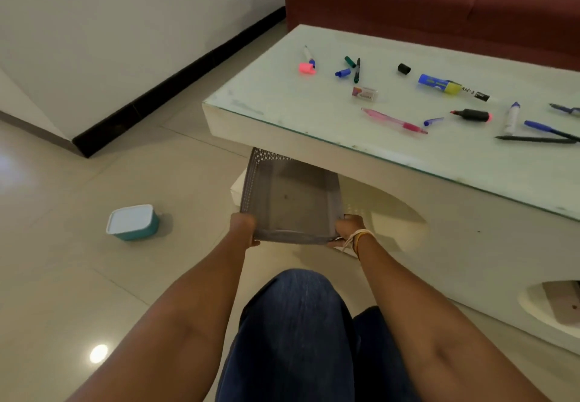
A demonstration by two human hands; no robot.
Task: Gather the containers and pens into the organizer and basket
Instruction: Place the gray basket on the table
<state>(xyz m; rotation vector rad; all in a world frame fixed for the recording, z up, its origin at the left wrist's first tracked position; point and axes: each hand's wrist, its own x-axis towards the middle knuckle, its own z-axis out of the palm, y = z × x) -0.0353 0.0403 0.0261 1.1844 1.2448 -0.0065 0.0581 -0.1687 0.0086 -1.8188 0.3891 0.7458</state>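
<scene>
- Grey perforated plastic makes up the basket (290,200), which is held by its near edge, low and tipped, its far end tucked under the edge of the counter (282,125); I judge it is being drawn out to serve as the collecting bin.
- Left hand (244,229) grips the near left corner, fingers curled under the rim; right hand (348,229), a thread band at the wrist, grips the near right corner. Each grip is closed narrowly on the basket, and nothing else is held.
- Holding both corners keeps the wide, shallow tray level enough to clear the counter's underside.
- Pens lie scattered on the glass top: a pink pen (394,121), a blue-and-yellow marker (452,87), a black highlighter (470,115), loose caps.
- One teal container (133,222) with a white lid sits on the floor, left of the basket and apart from it.
</scene>
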